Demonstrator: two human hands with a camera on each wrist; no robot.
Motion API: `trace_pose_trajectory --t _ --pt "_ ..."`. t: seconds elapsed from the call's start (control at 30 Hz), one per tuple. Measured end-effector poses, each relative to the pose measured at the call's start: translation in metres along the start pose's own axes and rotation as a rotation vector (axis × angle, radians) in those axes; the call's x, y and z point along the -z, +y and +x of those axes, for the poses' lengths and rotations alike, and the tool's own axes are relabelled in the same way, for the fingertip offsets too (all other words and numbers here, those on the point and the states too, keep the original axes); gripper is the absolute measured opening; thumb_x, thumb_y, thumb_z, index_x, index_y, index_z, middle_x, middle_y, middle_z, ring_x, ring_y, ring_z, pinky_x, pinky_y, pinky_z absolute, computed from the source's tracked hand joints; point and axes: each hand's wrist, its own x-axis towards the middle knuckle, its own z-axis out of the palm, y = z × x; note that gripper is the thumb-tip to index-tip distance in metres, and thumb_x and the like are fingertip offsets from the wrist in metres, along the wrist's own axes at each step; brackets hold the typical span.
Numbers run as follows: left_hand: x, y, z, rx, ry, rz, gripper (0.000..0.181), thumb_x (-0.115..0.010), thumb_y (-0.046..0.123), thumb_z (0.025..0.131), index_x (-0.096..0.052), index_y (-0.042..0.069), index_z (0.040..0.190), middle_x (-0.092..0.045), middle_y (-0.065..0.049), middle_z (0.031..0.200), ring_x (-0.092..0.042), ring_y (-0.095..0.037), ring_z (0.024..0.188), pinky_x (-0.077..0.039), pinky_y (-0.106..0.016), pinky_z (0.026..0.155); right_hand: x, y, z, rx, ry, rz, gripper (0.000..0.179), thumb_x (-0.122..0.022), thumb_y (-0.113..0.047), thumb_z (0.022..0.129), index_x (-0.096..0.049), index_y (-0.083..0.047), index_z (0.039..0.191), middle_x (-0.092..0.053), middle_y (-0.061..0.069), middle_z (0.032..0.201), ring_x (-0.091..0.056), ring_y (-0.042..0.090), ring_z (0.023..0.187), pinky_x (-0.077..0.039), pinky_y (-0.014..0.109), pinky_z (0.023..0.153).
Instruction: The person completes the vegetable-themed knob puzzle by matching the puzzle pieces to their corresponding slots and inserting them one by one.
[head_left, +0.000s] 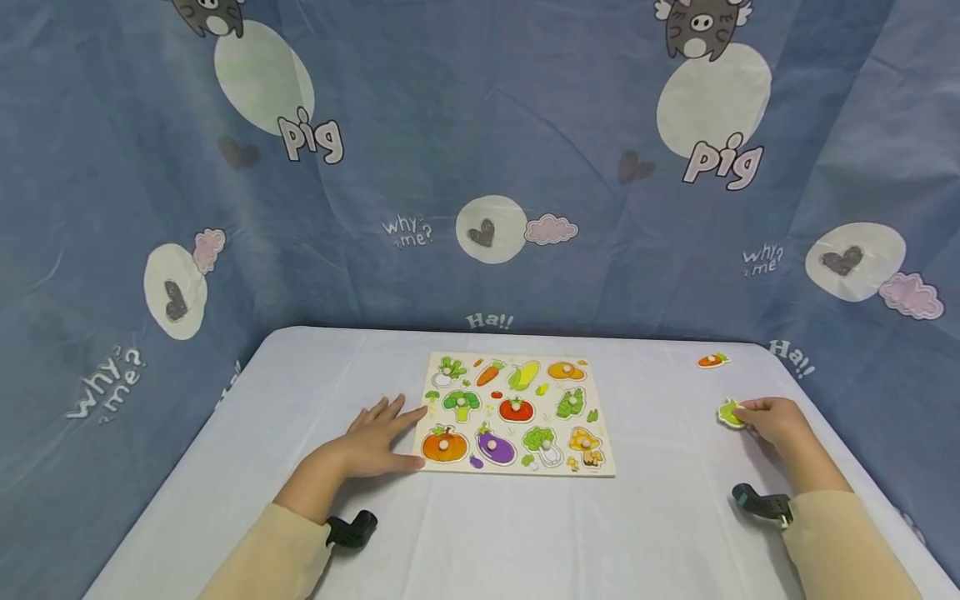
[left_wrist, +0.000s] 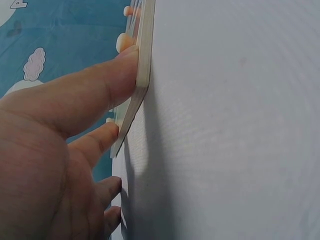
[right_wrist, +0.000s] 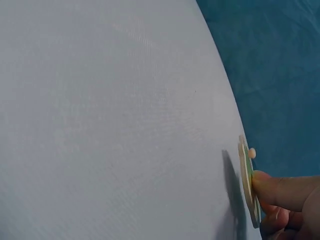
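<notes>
A wooden vegetable puzzle board point(head_left: 517, 477) lies on the white table, with knobbed pieces such as a tomato point(head_left: 516, 410) and an eggplant point(head_left: 495, 447) in it. At its left edge rests my left hand point(head_left: 367, 442), fingers spread, the thumb and index fingertip touching the board. The left wrist view shows that thumb point(left_wrist: 100, 85) against the board's edge point(left_wrist: 145, 55). Far to the right, my right hand point(head_left: 776, 421) pinches a green-and-yellow puzzle piece point(head_left: 729, 414) by its edge. In the right wrist view, the piece's pale knob point(right_wrist: 252, 153) sticks out, with a shadow beside the piece.
Behind the right hand's piece, a small carrot piece point(head_left: 712, 360) lies near the table's back right corner. A blue printed curtain point(head_left: 390, 283) surrounds the white tablecloth point(head_left: 517, 542) at the back and sides. Black wrist cameras point(head_left: 352, 530) sit at both sleeves.
</notes>
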Motion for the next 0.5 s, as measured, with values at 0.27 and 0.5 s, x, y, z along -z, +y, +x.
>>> trace_pose_trajectory --t 0.27,0.5 --pt "-0.001 -0.001 0.002 -0.003 0.002 0.006 0.09 -0.071 0.06 0.083 -0.038 0.02 0.156 -0.016 -0.023 0.164 -0.006 -0.047 0.15 -0.004 -0.064 0.119 0.011 -0.012 -0.018 0.144 -0.099 -0.061 0.041 -0.064 -0.027 0.097 -0.059 0.01 0.114 -0.059 0.019 0.101 -0.05 0.032 0.095 -0.043 0.042 0.077" --pt "0.0 0.0 0.0 0.006 0.004 0.003 0.09 -0.073 0.059 0.082 -0.039 0.02 0.156 -0.017 -0.022 0.164 -0.006 -0.047 0.15 -0.005 -0.064 0.119 0.008 -0.035 -0.036 0.243 -0.133 -0.066 0.04 -0.065 -0.028 0.098 -0.059 0.009 0.113 -0.059 0.012 0.097 -0.049 0.031 0.095 -0.041 0.041 0.076"
